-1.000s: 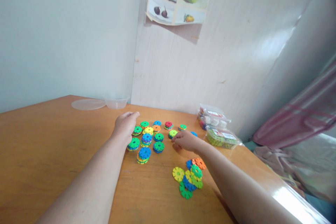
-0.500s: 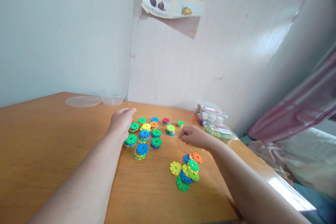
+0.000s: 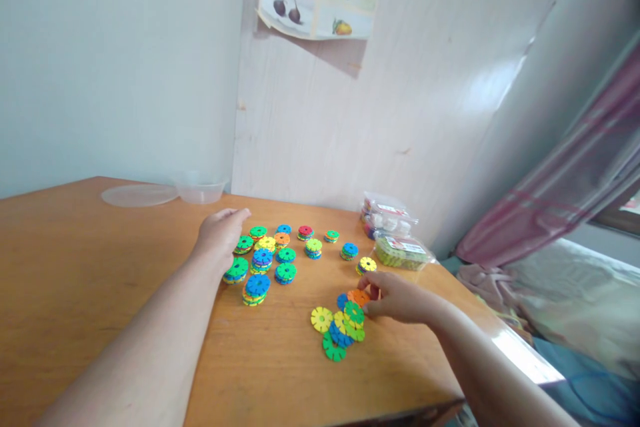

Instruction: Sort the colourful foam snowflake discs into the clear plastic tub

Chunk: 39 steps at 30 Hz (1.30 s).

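Many small stacks of coloured plastic discs (image 3: 273, 257) stand in rows on the orange wooden table (image 3: 75, 280). My left hand (image 3: 219, 235) rests palm down at the left edge of these stacks, fingers loosely curved, holding nothing. Nearer to me lies a loose pile of flat discs (image 3: 341, 325) in yellow, green, blue and orange. My right hand (image 3: 395, 295) is at the right side of that pile, fingertips pinched on an orange disc (image 3: 357, 295). Two single stacks, blue-topped (image 3: 349, 250) and yellow-topped (image 3: 367, 265), stand apart just beyond the right hand.
A clear plastic bowl (image 3: 199, 191) and its flat lid (image 3: 139, 195) sit at the back left by the wall. Clear packets of small parts (image 3: 395, 232) lie at the back right. The table's right edge (image 3: 520, 353) runs beside a bed and pink curtain.
My right hand drew back from the far stacks and came down to the loose pile. The left hand has stayed put. The camera view swung right.
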Available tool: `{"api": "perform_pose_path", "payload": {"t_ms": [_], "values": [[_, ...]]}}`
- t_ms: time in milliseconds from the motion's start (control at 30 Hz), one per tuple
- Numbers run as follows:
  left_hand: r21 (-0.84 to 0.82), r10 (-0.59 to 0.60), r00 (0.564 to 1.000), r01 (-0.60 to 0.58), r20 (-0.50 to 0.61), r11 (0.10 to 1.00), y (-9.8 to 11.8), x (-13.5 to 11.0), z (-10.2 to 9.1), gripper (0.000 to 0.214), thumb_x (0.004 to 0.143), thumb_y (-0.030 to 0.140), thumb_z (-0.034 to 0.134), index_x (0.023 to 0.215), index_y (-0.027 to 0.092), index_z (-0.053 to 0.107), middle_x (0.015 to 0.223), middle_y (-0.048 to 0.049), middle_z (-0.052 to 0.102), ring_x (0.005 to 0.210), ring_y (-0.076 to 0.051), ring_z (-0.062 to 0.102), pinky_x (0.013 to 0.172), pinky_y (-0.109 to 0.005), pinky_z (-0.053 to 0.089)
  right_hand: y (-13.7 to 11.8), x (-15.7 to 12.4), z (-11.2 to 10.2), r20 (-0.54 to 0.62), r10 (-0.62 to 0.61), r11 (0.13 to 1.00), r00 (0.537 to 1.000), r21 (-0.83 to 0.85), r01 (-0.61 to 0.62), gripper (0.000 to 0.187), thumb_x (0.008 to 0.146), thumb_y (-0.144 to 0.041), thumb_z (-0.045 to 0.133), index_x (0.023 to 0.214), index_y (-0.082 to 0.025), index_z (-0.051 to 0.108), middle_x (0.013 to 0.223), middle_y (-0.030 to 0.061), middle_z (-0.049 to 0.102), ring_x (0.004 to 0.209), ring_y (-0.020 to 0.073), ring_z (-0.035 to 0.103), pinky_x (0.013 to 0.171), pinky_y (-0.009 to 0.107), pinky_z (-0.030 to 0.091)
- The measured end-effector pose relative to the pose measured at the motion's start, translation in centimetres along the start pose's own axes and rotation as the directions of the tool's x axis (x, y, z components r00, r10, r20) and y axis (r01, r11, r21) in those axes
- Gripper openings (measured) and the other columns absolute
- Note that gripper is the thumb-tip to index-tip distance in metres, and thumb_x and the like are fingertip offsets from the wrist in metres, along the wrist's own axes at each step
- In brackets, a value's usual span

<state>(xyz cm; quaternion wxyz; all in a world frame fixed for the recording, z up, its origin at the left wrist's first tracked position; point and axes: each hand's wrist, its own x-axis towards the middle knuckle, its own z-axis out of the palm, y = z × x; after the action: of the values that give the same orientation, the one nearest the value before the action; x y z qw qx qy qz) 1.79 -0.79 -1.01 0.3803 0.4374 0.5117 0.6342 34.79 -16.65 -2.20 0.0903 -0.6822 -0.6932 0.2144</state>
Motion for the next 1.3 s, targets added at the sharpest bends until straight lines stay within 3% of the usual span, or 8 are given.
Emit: {"api": "perform_pose_path", "payload": {"t_ms": [133,367,600,800,933,1033,1133,1300], "values": [[-0.010,0.013,1.000,-0.013,0.002,1.000,-0.2,0.1,0.0,0.021,0.059,0.036,0.071,0.066,0.017,0.066,0.069,0.0004,0.063,0.069,-0.015,0.053,0.065,-0.028,0.038,-1.6,1.2,0.7,-0.044,-0.058,0.998,0.997,0.002,0.058,0.028,0.067,-0.025,0.071,0.092,-0.018,0.062,0.086,0.0012,0.063,0.075,0.0153,0.055,0.061,0.025,0.038],[0.025,0.004,1.000,-0.004,-0.005,1.000,-0.2,0.2,-0.1,0.024,0.058,0.038,0.071,0.067,0.017,0.066,0.068,-0.0009,0.064,0.071,-0.017,0.054,0.062,-0.029,0.037,-4.4,3.9,1.7,-0.090,-0.095,0.995,0.991,-0.045,0.092,0.031,0.066,-0.033,0.075,0.091,-0.019,0.063,0.086,0.0015,0.065,0.074,0.0156,0.056,0.057,0.025,0.035],[0.012,-0.017,1.000,0.018,-0.018,1.000,-0.2,0.3,-0.1,0.023,0.058,0.038,0.072,0.069,0.017,0.067,0.070,-0.0008,0.063,0.074,-0.018,0.055,0.065,-0.029,0.039,-6.2,8.7,-0.4,-0.252,-0.114,0.992,0.961,-0.076,0.098,0.031,0.071,-0.039,0.074,0.092,-0.017,0.066,0.087,0.0037,0.067,0.075,0.0163,0.058,0.060,0.025,0.037],[0.000,-0.017,1.000,0.017,-0.015,1.000,0.0,0.1,-0.2,0.023,0.058,0.038,0.072,0.068,0.017,0.066,0.069,0.0001,0.062,0.072,-0.017,0.055,0.065,-0.028,0.039,-7.1,12.6,-1.0,-0.269,-0.081,0.994,0.960,-0.093,0.058,0.036,0.069,-0.039,0.077,0.095,-0.017,0.066,0.088,0.0055,0.069,0.076,0.0182,0.060,0.059,0.025,0.037],[0.020,0.000,1.000,0.000,-0.013,1.000,0.0,0.0,-0.2,0.022,0.059,0.038,0.069,0.065,0.017,0.065,0.065,0.0007,0.060,0.069,-0.016,0.052,0.063,-0.028,0.037,-7.3,13.2,-1.0,-0.267,-0.086,0.994,0.960,-0.091,0.064,0.040,0.068,-0.040,0.078,0.099,-0.017,0.066,0.096,0.0071,0.069,0.082,0.0190,0.061,0.063,0.025,0.039],[0.010,0.015,1.000,-0.015,-0.009,1.000,-0.1,0.1,-0.2,0.022,0.060,0.038,0.069,0.064,0.017,0.064,0.064,0.0008,0.059,0.070,-0.017,0.052,0.064,-0.028,0.037,-7.0,11.8,-1.5,-0.223,-0.099,0.993,0.970,-0.087,0.081,0.035,0.071,-0.037,0.076,0.097,-0.016,0.066,0.091,0.0061,0.068,0.079,0.0185,0.060,0.061,0.026,0.039],[-0.012,0.015,1.000,-0.015,-0.001,1.000,-0.1,0.1,-0.1,0.021,0.060,0.037,0.069,0.065,0.017,0.064,0.064,0.0007,0.059,0.071,-0.017,0.053,0.065,-0.028,0.037,-6.1,9.5,-2.0,-0.089,-0.147,0.987,0.985,-0.075,0.140,0.034,0.067,-0.034,0.079,0.096,-0.019,0.067,0.083,0.0013,0.066,0.073,0.0161,0.059,0.058,0.024,0.039],[-0.003,0.008,1.000,-0.008,0.016,1.000,-0.3,0.1,0.0,0.022,0.059,0.038,0.069,0.066,0.017,0.065,0.064,0.0009,0.060,0.069,-0.016,0.051,0.064,-0.028,0.037,-4.9,6.4,-2.0,0.165,-0.203,0.974,0.965,-0.070,0.217,0.049,0.062,-0.032,0.082,0.107,-0.024,0.067,0.100,0.0013,0.064,0.080,0.0155,0.059,0.061,0.023,0.043]]}}
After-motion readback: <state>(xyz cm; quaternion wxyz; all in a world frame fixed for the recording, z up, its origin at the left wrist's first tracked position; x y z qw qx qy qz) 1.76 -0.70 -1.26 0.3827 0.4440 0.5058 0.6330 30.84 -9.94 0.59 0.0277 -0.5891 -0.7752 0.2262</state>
